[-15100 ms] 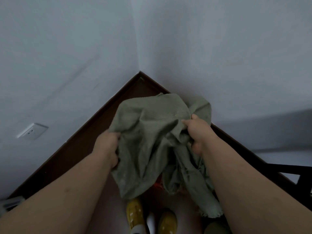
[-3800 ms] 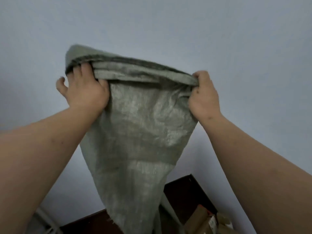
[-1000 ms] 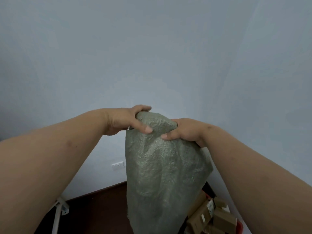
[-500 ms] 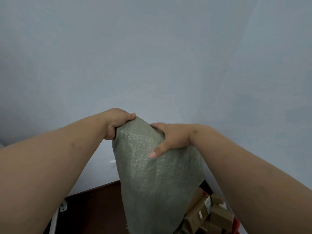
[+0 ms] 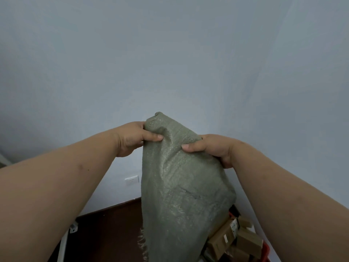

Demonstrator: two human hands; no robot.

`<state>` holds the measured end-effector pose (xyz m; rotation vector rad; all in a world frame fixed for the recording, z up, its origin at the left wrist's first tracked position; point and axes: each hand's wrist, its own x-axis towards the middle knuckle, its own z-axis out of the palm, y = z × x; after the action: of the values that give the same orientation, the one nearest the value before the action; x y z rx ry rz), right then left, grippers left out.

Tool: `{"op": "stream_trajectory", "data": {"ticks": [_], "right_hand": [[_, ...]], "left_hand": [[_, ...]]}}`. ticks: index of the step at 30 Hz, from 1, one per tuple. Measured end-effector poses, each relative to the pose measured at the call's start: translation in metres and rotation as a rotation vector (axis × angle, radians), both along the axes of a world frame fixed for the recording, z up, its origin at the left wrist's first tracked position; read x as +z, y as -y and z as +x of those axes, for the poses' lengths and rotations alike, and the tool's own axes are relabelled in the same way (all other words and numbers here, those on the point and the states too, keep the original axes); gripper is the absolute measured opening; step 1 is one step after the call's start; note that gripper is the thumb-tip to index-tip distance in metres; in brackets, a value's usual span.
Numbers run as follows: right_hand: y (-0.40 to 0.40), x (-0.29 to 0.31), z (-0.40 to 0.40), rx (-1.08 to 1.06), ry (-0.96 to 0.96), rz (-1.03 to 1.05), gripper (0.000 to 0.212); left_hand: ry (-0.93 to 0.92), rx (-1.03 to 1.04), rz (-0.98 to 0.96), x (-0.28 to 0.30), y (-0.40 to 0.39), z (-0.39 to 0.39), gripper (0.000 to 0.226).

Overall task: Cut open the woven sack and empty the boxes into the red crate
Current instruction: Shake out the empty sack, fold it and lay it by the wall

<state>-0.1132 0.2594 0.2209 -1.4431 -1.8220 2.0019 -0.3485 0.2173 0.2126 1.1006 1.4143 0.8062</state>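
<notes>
We hold the green woven sack (image 5: pixel 181 186) up in the air in front of a pale wall (image 5: pixel 170 53). Our left hand (image 5: pixel 132 138) pinches the top of the sack on the left side, with the thumb lying across the front of the cloth. Our right hand (image 5: pixel 213 148) grabs the top of the sack on the right side, and its thumb presses on the front too. Both hands are closed tight on the cloth, and the two hands are near each other. A small peak of sack sticks up between them, closer to the left hand.

The sack hangs down from our hands. It looks limp and a bit wrinkled. Its bottom edge on the left is frayed, with loose threads hanging. The sack runs off the bottom of the picture, so we cannot see its open end.

Down low on the right, just behind the sack, lies a pile of brown cardboard boxes (image 5: pixel 247 241). Some have small white labels. They sit in the red crate (image 5: pixel 265 251), and we see only a bit of its red rim at the far right, under the boxes.

The floor (image 5: pixel 105 233) is dark brown. It meets the wall behind the sack. A white wall socket (image 5: pixel 131 180) sits low on the wall, left of the sack. A white frame piece (image 5: pixel 65 241) stands on the floor, near our left arm.
</notes>
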Motion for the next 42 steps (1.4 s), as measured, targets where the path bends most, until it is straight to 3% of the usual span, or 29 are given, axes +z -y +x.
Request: {"op": "stream_trajectory", "data": {"ticks": [1, 4, 9, 11, 14, 18, 22, 25, 27, 29, 32, 34, 36, 38, 39, 42], "right_hand": [[0.0, 0.0, -0.002, 0.005, 0.096, 0.138, 0.055], [0.001, 0.008, -0.009, -0.021, 0.295, 0.544, 0.076], [0.01, 0.008, -0.032, 0.215, 0.335, 0.531, 0.105], [0.008, -0.001, -0.032, 0.172, 0.339, 0.509, 0.08], [0.003, -0.011, -0.023, -0.077, 0.171, 0.36, 0.042], [0.0, -0.02, -0.011, -0.466, -0.025, 0.097, 0.042], [0.004, -0.023, -0.02, -0.632, -0.185, -0.116, 0.047], [0.012, -0.028, -0.031, -0.61, -0.248, -0.244, 0.047], [0.019, -0.033, -0.036, -0.527, -0.154, -0.176, 0.056], [0.022, -0.036, -0.039, -0.452, 0.031, 0.073, 0.06], [0.012, -0.034, -0.038, -0.542, 0.102, 0.265, 0.065], [0.008, -0.024, -0.042, -0.603, -0.041, 0.118, 0.068], [0.01, -0.013, -0.045, -0.598, -0.23, -0.088, 0.055], [0.009, -0.008, -0.047, -0.607, -0.333, -0.161, 0.047], [0.007, -0.008, -0.046, -0.644, -0.361, -0.159, 0.047], [0.002, -0.009, -0.039, -0.808, -0.456, -0.167, 0.036]], "left_hand": [[0.018, 0.054, -0.001, -0.002, 0.0, 0.0, 0.033], [0.065, 0.189, -0.042, -0.006, 0.001, -0.002, 0.034], [-0.007, 0.347, -0.051, 0.0, -0.009, 0.003, 0.05], [-0.124, 0.368, -0.05, 0.001, -0.011, 0.006, 0.064], [-0.296, 0.375, -0.013, -0.002, -0.007, 0.01, 0.083], [-0.456, 0.376, -0.079, -0.01, 0.001, 0.005, 0.09], [-0.177, 0.155, -0.338, -0.015, 0.012, 0.022, 0.085], [0.002, 0.053, -0.386, -0.02, 0.011, 0.041, 0.077], [0.122, 0.061, -0.333, -0.02, 0.008, 0.046, 0.072], [0.156, 0.092, -0.234, -0.017, 0.003, 0.047, 0.071], [-0.102, 0.15, -0.022, -0.005, 0.001, 0.051, 0.074], [-0.456, 0.108, 0.183, 0.003, -0.001, 0.057, 0.072], [-0.818, -0.014, 0.32, 0.01, -0.002, 0.062, 0.072], [-0.938, -0.148, 0.35, 0.012, -0.003, 0.071, 0.075], [-0.859, -0.183, 0.318, 0.012, -0.004, 0.073, 0.082], [-0.303, -0.037, 0.111, 0.019, -0.002, 0.069, 0.085]]}}
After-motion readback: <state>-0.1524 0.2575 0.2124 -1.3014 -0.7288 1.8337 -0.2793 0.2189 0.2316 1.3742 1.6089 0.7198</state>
